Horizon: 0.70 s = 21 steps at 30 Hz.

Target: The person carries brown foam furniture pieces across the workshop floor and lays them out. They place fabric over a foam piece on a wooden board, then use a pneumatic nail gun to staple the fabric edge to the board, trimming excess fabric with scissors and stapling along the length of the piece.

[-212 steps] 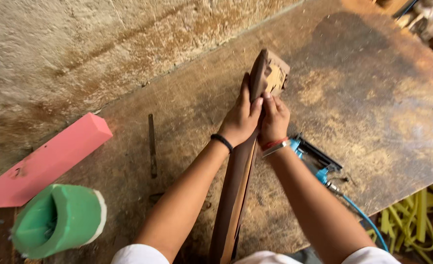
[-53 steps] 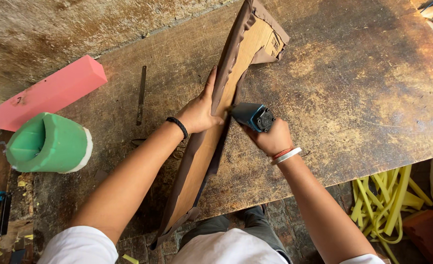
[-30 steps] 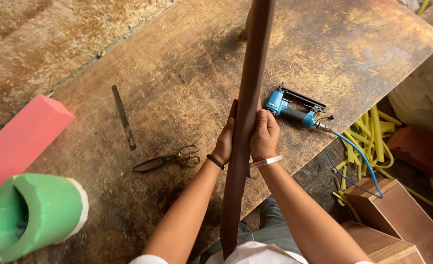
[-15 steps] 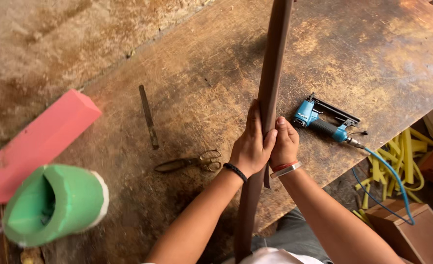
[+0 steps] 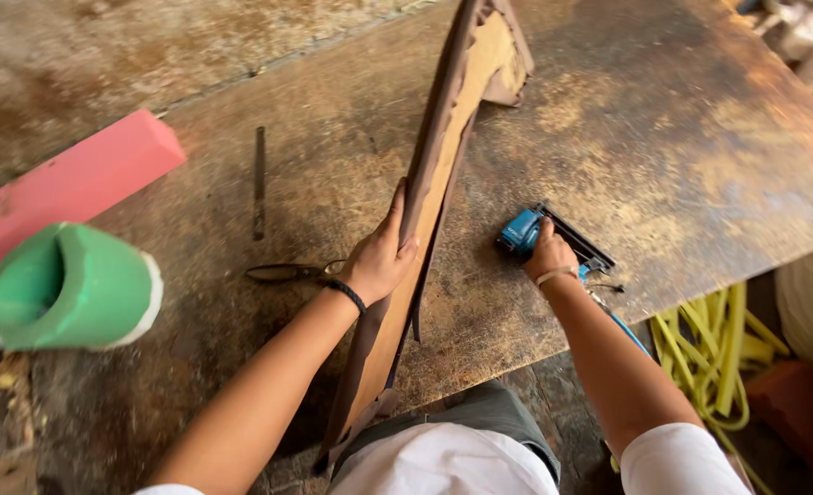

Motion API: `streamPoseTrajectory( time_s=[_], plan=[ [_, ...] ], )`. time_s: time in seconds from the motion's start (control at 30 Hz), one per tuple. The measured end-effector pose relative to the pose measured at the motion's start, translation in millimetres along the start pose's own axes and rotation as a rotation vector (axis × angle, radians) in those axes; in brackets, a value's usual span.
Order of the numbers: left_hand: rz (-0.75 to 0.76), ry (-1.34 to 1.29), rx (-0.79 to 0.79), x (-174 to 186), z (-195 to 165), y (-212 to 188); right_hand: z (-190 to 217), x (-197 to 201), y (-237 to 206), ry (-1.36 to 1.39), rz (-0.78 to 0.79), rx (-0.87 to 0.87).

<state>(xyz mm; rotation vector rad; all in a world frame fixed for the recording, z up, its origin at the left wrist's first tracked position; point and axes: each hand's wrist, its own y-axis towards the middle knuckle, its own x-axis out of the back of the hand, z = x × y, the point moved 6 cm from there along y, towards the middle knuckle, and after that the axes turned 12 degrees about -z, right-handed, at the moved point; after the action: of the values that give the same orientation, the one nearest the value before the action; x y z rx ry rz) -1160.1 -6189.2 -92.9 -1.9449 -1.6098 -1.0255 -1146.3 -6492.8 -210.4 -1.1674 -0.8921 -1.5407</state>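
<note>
A long wooden board wrapped along its edge in dark brown leather stands tilted on the worn wooden workbench. My left hand grips the board's left edge about halfway up, wearing a black wristband. My right hand is closed around a blue pneumatic staple gun that lies on the bench to the right of the board. The gun's blue air hose runs off the bench edge.
Black scissors lie left of my left hand, with a thin dark metal bar above them. A pink foam block and a green foam piece sit at left. Yellow hose coils lie below the bench at right.
The board has tilted from edge-on upright to leaning, showing its wooden face. My right hand left the board and took hold of the staple gun. My left hand stays on the board.
</note>
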Motion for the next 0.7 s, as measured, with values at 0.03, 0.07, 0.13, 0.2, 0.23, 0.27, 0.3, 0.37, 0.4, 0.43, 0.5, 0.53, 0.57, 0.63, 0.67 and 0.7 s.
streamPoseTrajectory(
  time_s=[0.03, 0.07, 0.13, 0.2, 0.23, 0.27, 0.3, 0.37, 0.4, 0.43, 0.5, 0.53, 0.57, 0.63, 0.67, 0.7],
  plan=[
    [-0.018, -0.015, -0.02, 0, 2, 1, 1, -4, 5, -0.009, 0.092, -0.047],
    [-0.035, -0.029, -0.043, 2, 3, 3, 5, -5, 8, 0.052, 0.15, -0.07],
    [-0.041, -0.03, -0.035, 4, 8, 6, 21, 13, 0, 0.166, 0.27, -0.122],
    [-0.011, -0.007, 0.026, 6, 15, 7, 45, 48, -18, 0.509, 0.244, -0.135],
    [-0.012, -0.014, 0.016, 8, 15, 8, 56, 67, -30, 0.678, 0.228, -0.147],
    [-0.011, -0.019, 0.006, 9, 15, 7, 74, 93, -38, 0.828, 0.13, 0.026],
    [-0.008, -0.023, -0.007, 10, 13, 7, 88, 118, -47, 0.977, 0.029, 0.198],
    [0.033, 0.007, 0.029, 8, 14, 5, 106, 147, -61, 1.075, -0.066, 0.339],
    [0.056, 0.019, 0.04, 7, 12, 4, 111, 151, -59, 1.026, -0.058, 0.308],
    [0.049, 0.026, 0.025, 6, 9, 3, 114, 152, -53, 0.976, -0.05, 0.277],
    [0.028, 0.044, -0.001, 9, 4, 3, 115, 154, -48, 0.967, -0.046, 0.307],
    [0.039, 0.046, 0.016, 9, 5, 3, 117, 154, -47, 0.963, -0.039, 0.322],
    [0.051, 0.047, 0.034, 8, 6, 3, 116, 155, -49, 0.938, -0.038, 0.331],
    [0.045, 0.045, 0.011, 8, 5, 4, 116, 157, -57, 0.89, -0.035, 0.348],
    [0.027, 0.041, -0.028, 8, 3, 5, 116, 156, -62, 0.87, -0.021, 0.333],
    [0.009, 0.039, -0.067, 9, 0, 5, 116, 153, -66, 0.851, -0.007, 0.319]
  ],
)
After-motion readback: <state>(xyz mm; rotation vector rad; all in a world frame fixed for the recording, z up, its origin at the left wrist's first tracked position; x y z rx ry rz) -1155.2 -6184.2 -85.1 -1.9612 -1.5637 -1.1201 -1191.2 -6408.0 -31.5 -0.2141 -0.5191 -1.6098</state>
